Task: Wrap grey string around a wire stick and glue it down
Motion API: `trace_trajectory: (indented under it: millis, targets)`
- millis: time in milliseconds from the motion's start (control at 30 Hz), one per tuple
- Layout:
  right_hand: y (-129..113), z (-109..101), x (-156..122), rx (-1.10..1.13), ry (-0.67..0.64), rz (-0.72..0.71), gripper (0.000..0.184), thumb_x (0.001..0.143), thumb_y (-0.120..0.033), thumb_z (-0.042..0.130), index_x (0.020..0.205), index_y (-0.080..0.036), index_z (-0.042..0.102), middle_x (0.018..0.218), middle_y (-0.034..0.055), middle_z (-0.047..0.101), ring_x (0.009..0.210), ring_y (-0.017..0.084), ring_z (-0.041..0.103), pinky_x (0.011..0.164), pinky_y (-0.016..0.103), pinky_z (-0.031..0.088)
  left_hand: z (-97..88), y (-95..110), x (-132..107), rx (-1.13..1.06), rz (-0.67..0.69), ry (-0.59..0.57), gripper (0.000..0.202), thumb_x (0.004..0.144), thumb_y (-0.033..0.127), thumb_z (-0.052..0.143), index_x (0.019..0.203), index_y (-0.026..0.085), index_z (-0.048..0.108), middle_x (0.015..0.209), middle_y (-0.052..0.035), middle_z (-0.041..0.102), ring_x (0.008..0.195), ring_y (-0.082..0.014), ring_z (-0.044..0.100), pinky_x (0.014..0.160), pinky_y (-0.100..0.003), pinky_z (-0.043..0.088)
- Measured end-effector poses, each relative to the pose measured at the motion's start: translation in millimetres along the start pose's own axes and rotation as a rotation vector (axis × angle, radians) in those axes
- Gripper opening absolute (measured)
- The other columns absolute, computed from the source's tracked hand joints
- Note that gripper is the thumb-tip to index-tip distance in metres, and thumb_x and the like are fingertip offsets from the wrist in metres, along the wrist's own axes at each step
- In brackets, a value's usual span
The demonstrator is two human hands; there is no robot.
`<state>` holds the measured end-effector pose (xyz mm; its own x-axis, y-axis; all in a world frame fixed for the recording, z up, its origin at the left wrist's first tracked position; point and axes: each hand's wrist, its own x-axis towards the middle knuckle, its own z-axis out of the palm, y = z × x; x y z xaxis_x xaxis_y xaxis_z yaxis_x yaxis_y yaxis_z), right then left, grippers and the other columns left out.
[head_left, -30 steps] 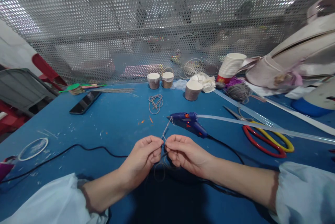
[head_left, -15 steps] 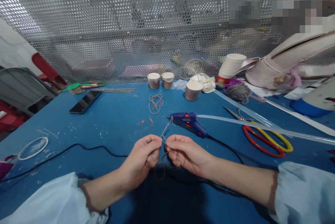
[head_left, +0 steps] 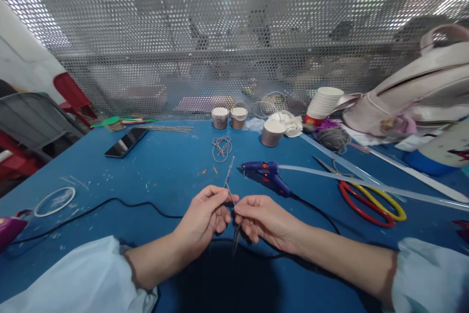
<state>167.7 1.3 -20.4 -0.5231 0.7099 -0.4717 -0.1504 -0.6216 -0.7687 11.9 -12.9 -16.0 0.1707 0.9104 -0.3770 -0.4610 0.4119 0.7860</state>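
Observation:
Close in front of me, my left hand (head_left: 207, 210) pinches a thin wire stem (head_left: 229, 172) between thumb and index finger, the other fingers loosely curled. The stem points up and away, with greyish cord seemingly wound along it. My right hand (head_left: 264, 220), nearly touching the left, is closed on a thin grey cord (head_left: 236, 239) that crosses to the stem and hangs below the fingers. Just right of the stem's tip lies a blue hot glue gun (head_left: 262, 170) on its side, with a clear glue stick (head_left: 308, 169) in its back. A loose grey cord bundle (head_left: 222, 149) lies farther back.
Large scissors (head_left: 366, 200) with red and yellow handles lie at right. Small white-topped pots (head_left: 273, 135), stacked paper cups (head_left: 324, 103), grey yarn (head_left: 334, 138) and a bag (head_left: 395, 83) line the back. At left are a phone (head_left: 126, 143), a white ring (head_left: 54, 202) and a black cable (head_left: 146, 203).
The stem's tip has moved away from the glue gun's nozzle and now stands left of it. My left fingers have loosened a little, and the hanging cord has swung together. The view has shifted slightly.

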Motion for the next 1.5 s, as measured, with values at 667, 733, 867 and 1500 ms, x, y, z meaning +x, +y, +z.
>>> trace_trajectory:
  millis: [667,733,867,1500]
  targets:
    - [-52,-80,-18,-1.160,0.588,-0.430,0.035,0.074,-0.049,0.061,0.093,-0.020,0.059,0.075,-0.0002,0.064,0.065,0.016,0.058,0.060,0.026,0.042,-1.2,2,2,0.048,-0.037,-0.045,0.030,0.065,0.028,0.075,0.067,0.015,0.049,0.052,0.0060,0.051,0.034,0.0020,0.029,0.035,-0.015,0.010]
    - [-56,-79,-5,-1.124,0.460,-0.390,0.038,0.076,-0.048,0.060,0.101,-0.018,0.063,0.080,0.0016,0.068,0.071,0.018,0.060,0.064,0.028,0.044,-1.8,2,3,0.060,-0.051,-0.046,0.030,0.064,0.029,0.075,0.066,0.015,0.049,0.051,0.0060,0.051,0.033,0.0020,0.028,0.036,-0.016,0.009]
    - [-55,-75,7,-1.089,0.404,-0.413,0.035,0.077,-0.044,0.059,0.098,-0.018,0.069,0.097,0.0048,0.071,0.091,0.024,0.062,0.080,0.034,0.045,-5.4,2,8,0.076,-0.064,-0.041,0.030,0.063,0.028,0.075,0.065,0.015,0.048,0.050,0.0057,0.051,0.033,0.0021,0.026,0.036,-0.017,0.008]
    - [-28,-40,-38,-0.876,0.469,-0.379,0.018,0.063,-0.040,0.072,0.071,-0.025,0.067,0.061,0.0001,0.061,0.068,0.022,0.060,0.057,0.031,0.046,-9.5,5,15,0.105,-0.068,-0.015,0.027,0.064,0.025,0.074,0.066,0.015,0.049,0.047,0.0069,0.048,0.032,0.0020,0.026,0.035,-0.016,0.008]
